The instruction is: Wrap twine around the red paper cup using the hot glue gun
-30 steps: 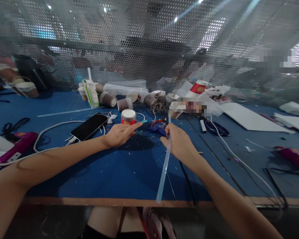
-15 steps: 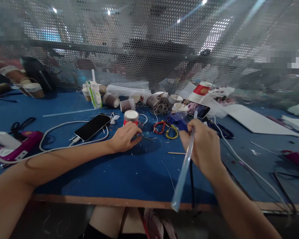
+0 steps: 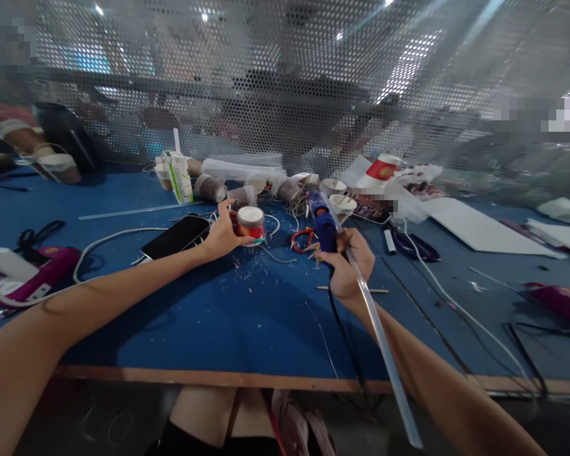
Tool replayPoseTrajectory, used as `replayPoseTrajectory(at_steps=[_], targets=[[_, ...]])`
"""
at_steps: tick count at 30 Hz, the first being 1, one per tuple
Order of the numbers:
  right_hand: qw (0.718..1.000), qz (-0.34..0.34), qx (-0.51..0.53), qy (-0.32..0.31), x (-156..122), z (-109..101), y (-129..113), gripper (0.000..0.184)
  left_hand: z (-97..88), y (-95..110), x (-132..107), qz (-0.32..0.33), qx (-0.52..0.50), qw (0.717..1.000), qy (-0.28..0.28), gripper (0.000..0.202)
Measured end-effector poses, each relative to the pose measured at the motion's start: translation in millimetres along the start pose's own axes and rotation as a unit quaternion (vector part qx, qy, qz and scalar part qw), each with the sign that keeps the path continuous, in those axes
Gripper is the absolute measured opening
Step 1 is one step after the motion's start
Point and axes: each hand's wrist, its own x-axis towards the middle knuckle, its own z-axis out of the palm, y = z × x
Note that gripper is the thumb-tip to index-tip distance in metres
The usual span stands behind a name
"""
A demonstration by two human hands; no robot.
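Note:
My left hand [image 3: 223, 235] curves around a small red cup [image 3: 250, 227] with a white, grey-rimmed top. Its fingers lie behind and at the left side of the cup, the thumb along the front near the table. My right hand [image 3: 354, 263] is wrapped around the handle of a blue hot glue gun [image 3: 325, 228], nozzle pointing away from me. A long clear glue stick [image 3: 377, 323] sticks out of its back, over my right forearm. Beside the gun lie red-handled pliers [image 3: 303, 240], partly hidden. Thread-wound cups [image 3: 242, 196] lie behind the red cup.
A black phone [image 3: 177, 237] with a white cable lies at the left, near a purple power strip [image 3: 52, 269]. A second phone [image 3: 370, 206], a red and white paper cup [image 3: 382, 170] and a white sheet [image 3: 484, 228] are at the right. Perforated metal screen [image 3: 266, 95] behind.
My right hand has turned the glue gun upright into view, its stick swinging right. My left hand has shifted from in front of the red cup to its left side.

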Motion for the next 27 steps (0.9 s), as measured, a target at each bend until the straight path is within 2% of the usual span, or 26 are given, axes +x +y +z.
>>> replayPoseTrajectory(at_steps=[3, 5, 8, 13, 15, 18, 21, 27], targets=[[0.999, 0.028, 0.023, 0.012, 1.3, -0.2, 3.2, 0.030, -8.7, -5.1, 9.1, -0.015, -0.076, 0.992, -0.101, 0.098], [0.998, 0.046, 0.050, 0.010, 2.2, 0.7, 3.5, 0.030, -13.0, -9.5, 14.9, -0.003, -0.109, 0.980, -0.166, 0.090], [0.993, 0.063, 0.100, 0.001, 3.5, 3.5, 1.3, 0.029, -17.9, -14.6, 20.7, 0.040, -0.109, 0.972, -0.204, 0.089], [0.992, 0.063, 0.107, -0.003, 4.5, 4.1, 1.3, 0.028, -29.6, -5.4, 25.0, 0.154, -0.025, 0.972, -0.176, 0.102], [0.994, 0.067, 0.092, -0.003, 3.9, 2.9, 4.1, 0.028, -35.9, 2.6, 27.5, 0.221, 0.041, 0.962, -0.156, 0.092], [0.992, 0.089, 0.090, -0.009, 2.6, 2.1, 7.8, 0.030, -42.2, 10.3, 31.6, 0.306, 0.127, 0.932, -0.146, 0.062], [0.989, 0.112, 0.095, -0.013, 2.0, 2.9, 8.5, 0.030, -41.5, 10.7, 33.0, 0.337, 0.175, 0.916, -0.133, 0.043], [0.994, 0.074, 0.084, -0.003, 3.0, 3.8, 7.2, 0.029, -36.7, 10.7, 31.6, 0.351, 0.204, 0.908, -0.103, 0.030]])
